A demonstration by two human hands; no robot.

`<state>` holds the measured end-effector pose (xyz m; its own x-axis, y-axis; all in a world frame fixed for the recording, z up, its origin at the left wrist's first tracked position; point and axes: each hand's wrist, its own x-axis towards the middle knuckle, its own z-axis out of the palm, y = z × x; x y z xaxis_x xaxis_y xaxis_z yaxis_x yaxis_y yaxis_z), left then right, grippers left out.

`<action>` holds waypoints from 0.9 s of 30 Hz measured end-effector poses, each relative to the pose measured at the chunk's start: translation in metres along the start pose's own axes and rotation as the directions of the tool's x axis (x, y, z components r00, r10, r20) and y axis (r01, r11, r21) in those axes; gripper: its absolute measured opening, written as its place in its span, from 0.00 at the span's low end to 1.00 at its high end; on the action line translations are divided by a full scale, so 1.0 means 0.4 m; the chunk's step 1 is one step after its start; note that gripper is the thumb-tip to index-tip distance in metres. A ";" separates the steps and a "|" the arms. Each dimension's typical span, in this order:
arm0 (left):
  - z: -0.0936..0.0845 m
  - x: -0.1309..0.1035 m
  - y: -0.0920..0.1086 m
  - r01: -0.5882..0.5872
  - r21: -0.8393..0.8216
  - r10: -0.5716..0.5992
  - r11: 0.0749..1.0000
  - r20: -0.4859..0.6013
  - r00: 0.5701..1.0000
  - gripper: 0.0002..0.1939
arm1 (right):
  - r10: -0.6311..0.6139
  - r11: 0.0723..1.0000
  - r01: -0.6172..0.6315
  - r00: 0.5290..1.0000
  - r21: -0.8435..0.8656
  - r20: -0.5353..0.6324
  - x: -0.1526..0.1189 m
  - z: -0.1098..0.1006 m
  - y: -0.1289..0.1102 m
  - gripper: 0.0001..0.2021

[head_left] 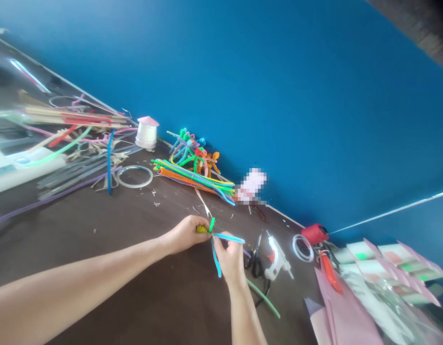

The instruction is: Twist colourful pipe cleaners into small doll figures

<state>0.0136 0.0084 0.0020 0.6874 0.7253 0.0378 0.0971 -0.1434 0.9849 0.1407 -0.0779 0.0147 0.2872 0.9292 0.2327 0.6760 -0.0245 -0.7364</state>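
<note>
Between finger and thumb, my left hand (186, 235) pinches a coiled yellow pipe cleaner (201, 229). A short green pipe cleaner end (211, 224) sticks up beside the coil. My right hand (230, 261) grips a light blue pipe cleaner (228, 237), bent so that one part points right and another hangs down by the thumb. The blue piece meets the yellow and green ones at my left fingertips; how they are joined is too small to tell. A purple tip (246, 253) shows beside my right hand.
Behind my hands lie bundled pipe cleaners (196, 178) and several small twisted figures (198, 153). Scissors (256, 263), a white glue gun (278, 258), a tape roll (303, 247) and pink sheets (341, 306) are to the right. A blue wall (260, 86) bounds the table.
</note>
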 end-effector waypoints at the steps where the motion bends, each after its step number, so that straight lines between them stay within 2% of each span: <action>1: 0.000 -0.001 0.001 0.003 0.003 -0.003 1.000 -0.001 1.000 0.09 | 0.009 1.000 -0.009 1.000 0.012 0.007 0.000 -0.001 -0.001 0.10; 5: 0.000 0.000 -0.001 0.034 0.062 -0.031 0.998 -0.050 0.998 0.10 | 0.034 0.999 -0.035 0.999 0.040 0.034 -0.003 0.000 -0.007 0.11; 9: -0.001 0.003 -0.008 0.059 0.100 -0.045 0.993 -0.141 0.989 0.09 | -0.049 0.989 0.048 0.999 -0.142 0.001 -0.017 0.010 -0.019 0.07; 12: 0.001 0.005 -0.010 0.062 0.002 -0.061 0.998 -0.166 0.984 0.09 | -0.161 0.947 0.140 0.986 -0.288 -0.050 -0.025 0.020 -0.027 0.08; 14: 0.003 0.005 -0.008 0.096 -0.104 -0.111 0.990 -0.150 0.982 0.09 | -0.194 0.942 0.159 0.977 -0.294 -0.093 -0.025 0.022 -0.027 0.10; 17: 0.003 0.005 -0.003 0.171 -0.234 -0.195 0.957 -0.084 0.977 0.11 | -0.087 0.984 0.069 0.991 -0.167 -0.100 -0.018 0.013 -0.017 0.13; 20: -0.001 0.006 0.002 0.198 -0.323 -0.215 0.926 -0.018 0.976 0.12 | 0.071 0.997 -0.073 0.995 0.020 0.064 -0.010 -0.002 -0.009 0.14; 23: -0.006 0.010 0.001 0.194 -0.372 -0.205 0.908 0.010 0.979 0.12 | 0.113 0.983 -0.141 0.969 0.115 0.220 -0.008 -0.009 -0.014 0.14; 25: -0.007 0.012 -0.002 0.187 -0.373 -0.201 0.909 0.003 0.980 0.12 | 0.111 0.989 -0.129 0.972 0.077 0.205 -0.011 -0.006 -0.021 0.10; 27: -0.008 0.014 -0.004 0.185 -0.361 -0.204 0.914 -0.012 0.979 0.12 | 0.087 0.996 -0.084 0.989 -0.029 0.120 -0.015 -0.001 -0.024 0.05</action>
<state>0.0150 0.0147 0.0011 0.6443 0.7476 -0.1613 -0.0439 0.2468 0.9681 0.1328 -0.0835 0.0206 0.2613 0.9610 0.0902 0.6691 -0.1129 -0.7346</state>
